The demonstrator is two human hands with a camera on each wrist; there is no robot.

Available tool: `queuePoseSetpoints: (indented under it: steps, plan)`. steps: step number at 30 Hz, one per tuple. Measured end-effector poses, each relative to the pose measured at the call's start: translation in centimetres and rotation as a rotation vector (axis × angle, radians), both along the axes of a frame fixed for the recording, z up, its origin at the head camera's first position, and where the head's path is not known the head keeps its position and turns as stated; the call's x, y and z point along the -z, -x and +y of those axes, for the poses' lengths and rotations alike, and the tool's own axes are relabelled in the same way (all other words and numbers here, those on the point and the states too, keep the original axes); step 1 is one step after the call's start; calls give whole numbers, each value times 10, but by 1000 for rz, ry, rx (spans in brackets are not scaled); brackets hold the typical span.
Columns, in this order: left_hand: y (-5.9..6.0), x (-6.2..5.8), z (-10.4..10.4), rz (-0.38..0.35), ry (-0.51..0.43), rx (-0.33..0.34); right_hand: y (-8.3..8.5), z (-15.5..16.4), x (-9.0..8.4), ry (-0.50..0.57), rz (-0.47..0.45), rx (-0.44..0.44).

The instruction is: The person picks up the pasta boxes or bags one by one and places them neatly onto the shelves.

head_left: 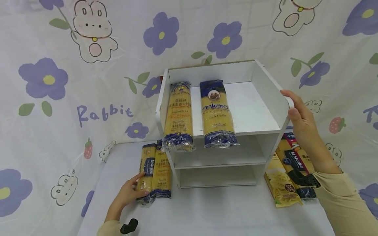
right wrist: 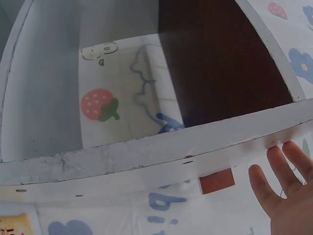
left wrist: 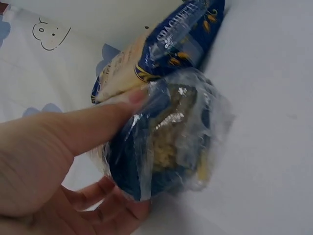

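My left hand (head_left: 131, 191) grips the near end of a yellow and blue spaghetti pack (head_left: 146, 168) lying on the table left of a white shelf unit (head_left: 267, 82). In the left wrist view the thumb and fingers (left wrist: 73, 142) wrap that pack's crinkled end (left wrist: 166, 142). A second pack (head_left: 162, 172) lies beside it, against the shelf. My right hand (head_left: 301, 118) rests on the top edge of the shelf's right side wall, its fingers (right wrist: 283, 181) straight along the wall's outer face (right wrist: 146, 156). Two packs, one labelled spaghetti (head_left: 178, 114) and one ankara (head_left: 217, 113), lie on the top shelf.
Several more pasta packs (head_left: 282, 183) lie on the table right of the shelf, partly behind my right forearm. The two lower shelf compartments (head_left: 218, 157) hold nothing. The white table (head_left: 206, 209) is backed by a flower and rabbit print curtain (head_left: 59, 82).
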State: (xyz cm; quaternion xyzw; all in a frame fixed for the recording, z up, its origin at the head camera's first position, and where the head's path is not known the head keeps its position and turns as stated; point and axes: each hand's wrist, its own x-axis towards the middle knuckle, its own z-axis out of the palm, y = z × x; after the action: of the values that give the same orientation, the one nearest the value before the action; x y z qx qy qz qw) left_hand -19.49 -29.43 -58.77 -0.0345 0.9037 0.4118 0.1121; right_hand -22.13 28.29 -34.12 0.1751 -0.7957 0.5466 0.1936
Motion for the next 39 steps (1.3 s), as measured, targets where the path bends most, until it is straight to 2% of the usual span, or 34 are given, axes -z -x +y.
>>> queuePoseSetpoints:
  steps: [5, 10, 14, 17, 21, 24, 29, 33, 39]
  plan:
    - [2, -11, 4, -51, -26, -17, 0, 0, 0, -8, -9, 8]
    - [5, -21, -1, -119, -133, -3, 0, 0, 1, -16, -19, 10]
    - [10, -29, -13, -188, -232, 80, 0, 0, 1, -21, -24, 17]
    - [14, -32, -20, -227, -251, 160, 0, 0, 1, -25, -22, 18]
    - [16, -27, -25, -231, -219, 230, 0, 1, 1, -28, -15, 15]
    - [14, -19, -29, -229, -240, 236, 0, 1, 0, -28, -15, 9]
    - [9, -6, -32, -239, -360, 200, -1, 1, -1, -25, -27, 13]
    - [7, -1, -33, -237, -442, 206, -1, 1, -1, -19, -34, 12]
    - [6, -6, -33, -247, -578, 180, 0, 1, -1, -24, -22, 13]
